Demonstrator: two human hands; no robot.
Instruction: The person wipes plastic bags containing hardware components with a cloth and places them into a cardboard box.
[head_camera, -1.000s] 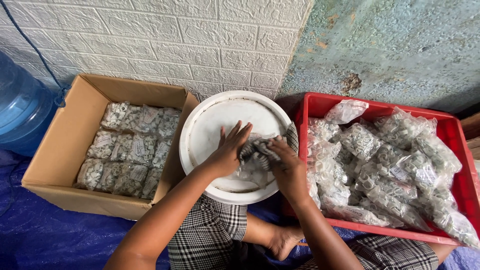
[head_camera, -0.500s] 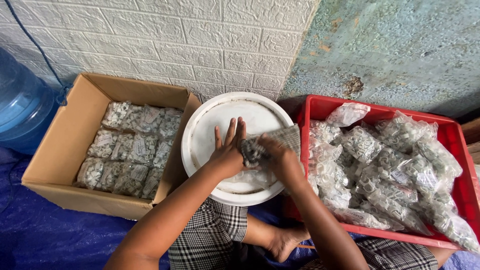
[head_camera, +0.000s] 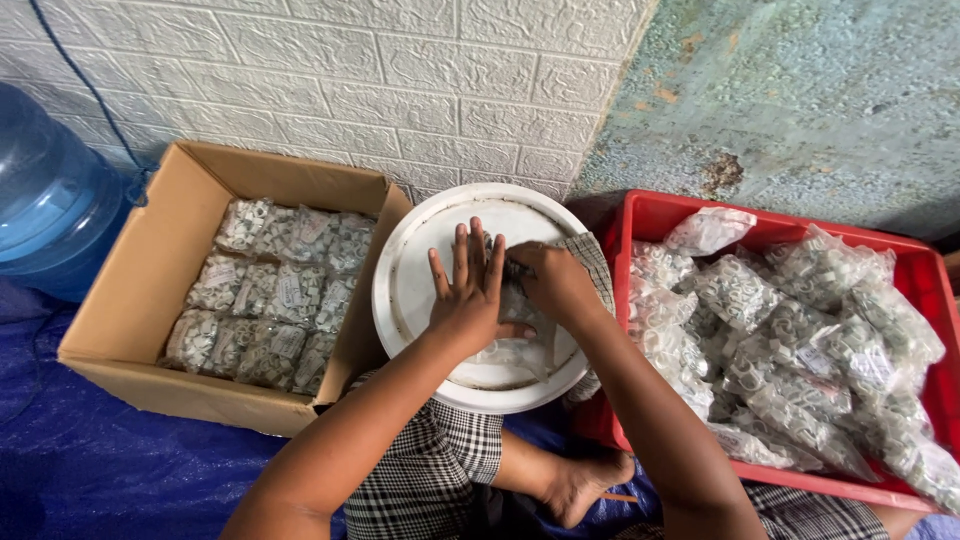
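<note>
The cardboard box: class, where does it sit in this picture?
In the head view, the cardboard box sits at the left on the blue sheet, between the water bottle and the white round lid.

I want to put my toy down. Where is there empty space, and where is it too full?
Bare spots: the white lid left of the left hand, and the blue sheet in front of the cardboard box. Crowded: the box and the red crate are packed with clear bags; the right hand covers the lid's middle.
</note>
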